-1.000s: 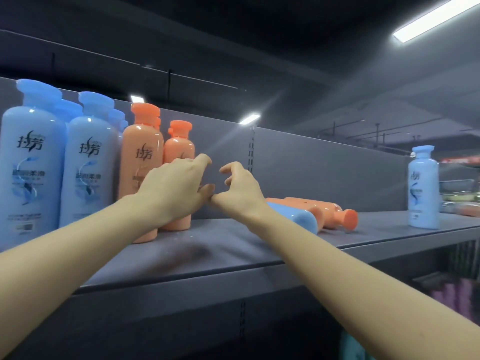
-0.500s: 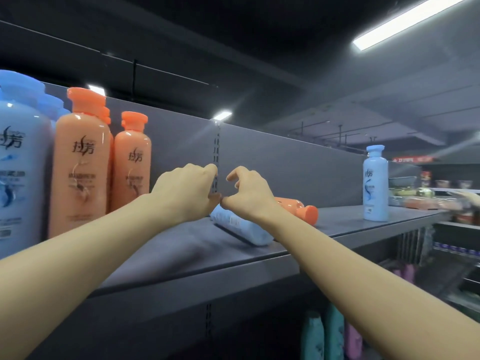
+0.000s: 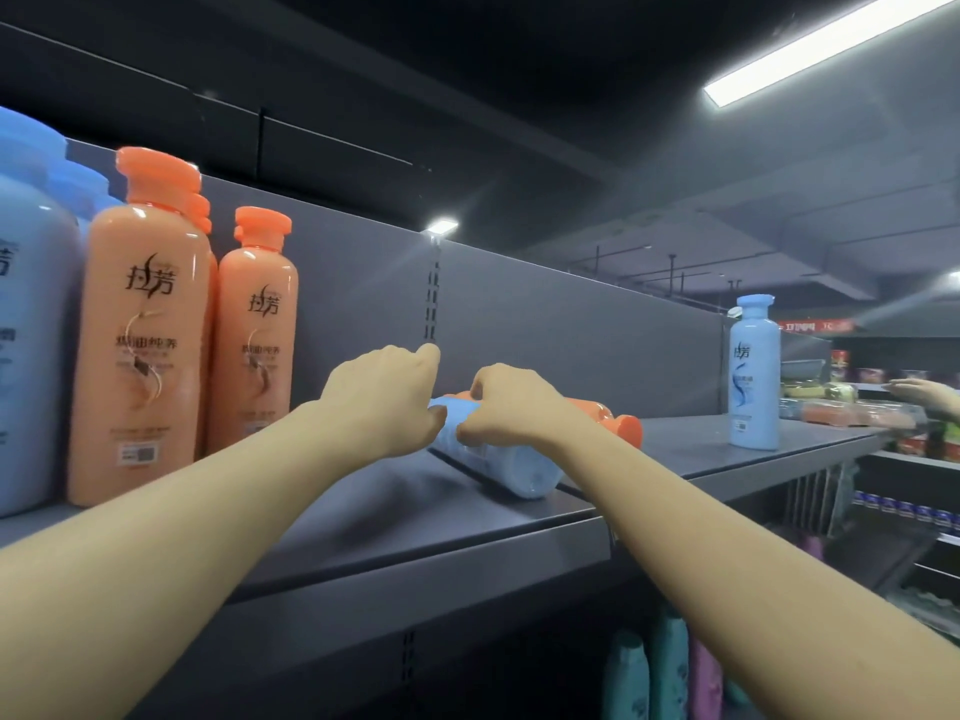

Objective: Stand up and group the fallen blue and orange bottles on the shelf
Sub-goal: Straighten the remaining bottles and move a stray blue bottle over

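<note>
While both hands sit over the fallen bottles, I read my left hand [image 3: 387, 402] as curled at the cap end of the fallen blue bottle [image 3: 498, 459], thumb against it, though whether the fingers truly clamp it I cannot tell. My right hand [image 3: 511, 407] is curled over the top of the same bottle, holding its upper body. That bottle lies on its side on the shelf [image 3: 415, 543], base toward me, with a fallen orange bottle [image 3: 610, 420] lying just behind it, cap pointing right.

I judge it a stiff, smooth plastic shampoo bottle, probably full and fairly heavy, so slippery under a loose hold. Best to take it round the mid-body, not the cap, and pivot it onto its base. Upright orange bottles [image 3: 150, 330] stand to the left; a lone blue bottle [image 3: 754, 376] stands well apart, right.
</note>
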`<state>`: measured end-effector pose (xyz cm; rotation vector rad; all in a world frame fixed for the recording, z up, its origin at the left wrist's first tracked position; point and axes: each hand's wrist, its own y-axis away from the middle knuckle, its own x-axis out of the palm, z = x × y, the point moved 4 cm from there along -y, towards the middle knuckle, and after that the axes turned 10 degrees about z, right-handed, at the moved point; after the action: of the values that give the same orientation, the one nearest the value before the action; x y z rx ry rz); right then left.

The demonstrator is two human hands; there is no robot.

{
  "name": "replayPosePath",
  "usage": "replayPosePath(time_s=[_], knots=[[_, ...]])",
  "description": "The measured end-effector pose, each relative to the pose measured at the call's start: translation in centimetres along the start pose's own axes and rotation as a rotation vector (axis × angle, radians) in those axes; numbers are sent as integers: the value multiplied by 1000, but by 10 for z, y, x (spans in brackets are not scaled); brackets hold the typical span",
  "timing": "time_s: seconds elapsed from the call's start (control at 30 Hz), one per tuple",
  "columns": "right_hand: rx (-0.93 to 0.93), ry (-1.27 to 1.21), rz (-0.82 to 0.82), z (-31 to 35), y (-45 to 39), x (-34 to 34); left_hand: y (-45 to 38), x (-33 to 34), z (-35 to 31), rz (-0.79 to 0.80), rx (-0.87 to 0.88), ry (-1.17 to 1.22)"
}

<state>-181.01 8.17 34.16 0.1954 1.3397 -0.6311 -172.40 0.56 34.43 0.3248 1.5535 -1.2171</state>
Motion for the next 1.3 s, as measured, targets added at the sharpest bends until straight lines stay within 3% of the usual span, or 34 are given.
replayPosePath(time_s=[0.5, 1.3], knots=[[160, 546, 101, 23, -11, 17, 8, 4, 6, 113, -68, -47], [103, 551, 27, 25, -9, 23, 14, 0, 15, 161, -151, -16]])
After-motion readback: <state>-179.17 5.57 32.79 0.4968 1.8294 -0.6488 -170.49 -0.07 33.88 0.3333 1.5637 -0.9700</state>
